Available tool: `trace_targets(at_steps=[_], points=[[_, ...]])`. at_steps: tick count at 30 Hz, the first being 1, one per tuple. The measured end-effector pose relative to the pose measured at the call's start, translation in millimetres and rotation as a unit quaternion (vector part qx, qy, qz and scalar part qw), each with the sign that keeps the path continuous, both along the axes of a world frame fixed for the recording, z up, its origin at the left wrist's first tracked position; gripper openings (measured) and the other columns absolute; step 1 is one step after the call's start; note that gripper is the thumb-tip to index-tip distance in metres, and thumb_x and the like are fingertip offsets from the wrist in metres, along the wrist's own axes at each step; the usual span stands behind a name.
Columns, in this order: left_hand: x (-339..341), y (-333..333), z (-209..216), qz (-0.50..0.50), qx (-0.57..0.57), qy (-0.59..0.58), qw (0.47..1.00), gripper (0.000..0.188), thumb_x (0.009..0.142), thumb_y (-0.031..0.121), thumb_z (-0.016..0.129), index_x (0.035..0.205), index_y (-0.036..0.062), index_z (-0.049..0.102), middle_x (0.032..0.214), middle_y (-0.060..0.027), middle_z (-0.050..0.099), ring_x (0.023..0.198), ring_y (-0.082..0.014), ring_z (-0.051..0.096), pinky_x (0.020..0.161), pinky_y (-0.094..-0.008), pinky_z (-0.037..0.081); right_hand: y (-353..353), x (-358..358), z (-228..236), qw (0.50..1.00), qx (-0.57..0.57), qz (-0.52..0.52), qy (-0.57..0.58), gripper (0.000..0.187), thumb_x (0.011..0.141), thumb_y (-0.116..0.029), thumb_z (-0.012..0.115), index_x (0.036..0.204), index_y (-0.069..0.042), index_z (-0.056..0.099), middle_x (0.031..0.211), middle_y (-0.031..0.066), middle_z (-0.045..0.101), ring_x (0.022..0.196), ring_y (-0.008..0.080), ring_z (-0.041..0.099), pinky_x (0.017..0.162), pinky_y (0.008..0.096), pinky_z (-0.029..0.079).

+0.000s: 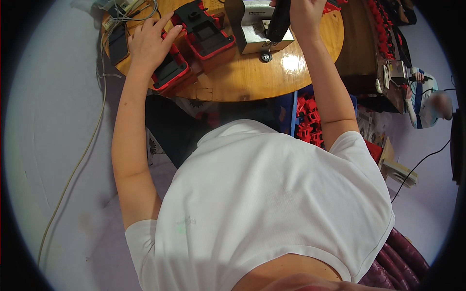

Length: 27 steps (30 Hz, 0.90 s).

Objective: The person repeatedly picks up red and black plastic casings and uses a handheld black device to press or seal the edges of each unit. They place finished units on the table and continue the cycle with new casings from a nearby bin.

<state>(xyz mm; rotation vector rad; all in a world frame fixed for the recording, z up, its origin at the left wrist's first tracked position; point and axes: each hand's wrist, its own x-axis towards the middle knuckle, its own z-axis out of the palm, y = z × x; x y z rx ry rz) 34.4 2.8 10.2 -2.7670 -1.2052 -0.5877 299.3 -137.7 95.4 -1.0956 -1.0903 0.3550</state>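
Note:
At the table's far edge my right hand (307, 13) is closed around a black electric screwdriver (279, 23). The tool tilts down, its tapered end over an open silver metal box (256, 43). Beside that box lies a small dark round piece (265, 57). My left hand (149, 44) has its fingers spread, the thumb and forefinger touching or just over a red and black plastic housing (171, 72). Close to its right stands a second red and black housing (209, 41), with a black part on top.
The round wooden table (233, 87) holds a dark phone-like slab (118, 44) and cables at its left. Below it, a blue crate (294, 114) contains several red parts (309, 119). At the right, another person (427, 104) works beside a brown table (361, 72).

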Motion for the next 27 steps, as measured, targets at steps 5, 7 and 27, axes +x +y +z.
trace_targets(at_steps=[5,7,27], points=[[-1,0,-2,0.001,0.002,0.0,1.0,0.052,0.09,0.056,0.052,0.132,0.0274,0.058,0.116,-0.008,0.063,0.109,-0.0315,0.058,0.093,-0.0464,0.044,2,-53,21,0.984,0.127,0.06,0.109,0.041,0.097,-0.048,0.052,0.102,-0.007,0.047,0.077,0.0069,0.057,0.06,0.0146,0.059,0.053,0.0291,0.051],[-1,4,-4,-0.003,-0.019,-0.004,1.0,0.052,0.09,0.057,0.051,0.133,0.0277,0.058,0.117,-0.0082,0.062,0.11,-0.0317,0.057,0.094,-0.0461,0.043,6,-76,22,0.975,0.152,0.077,0.14,0.043,0.096,-0.048,0.053,0.104,-0.007,0.046,0.079,0.0085,0.058,0.061,0.0158,0.06,0.053,0.0291,0.051],[-1,6,-14,0.011,-0.004,-0.001,1.0,0.054,0.091,0.059,0.048,0.136,0.03,0.053,0.132,-0.0123,0.056,0.122,-0.0328,0.051,0.1,-0.0486,0.038,35,-96,-3,0.961,0.227,0.161,-0.006,0.042,0.094,-0.038,0.06,0.113,-0.005,0.042,0.083,0.0092,0.058,0.062,0.0137,0.058,0.055,0.0271,0.05]])
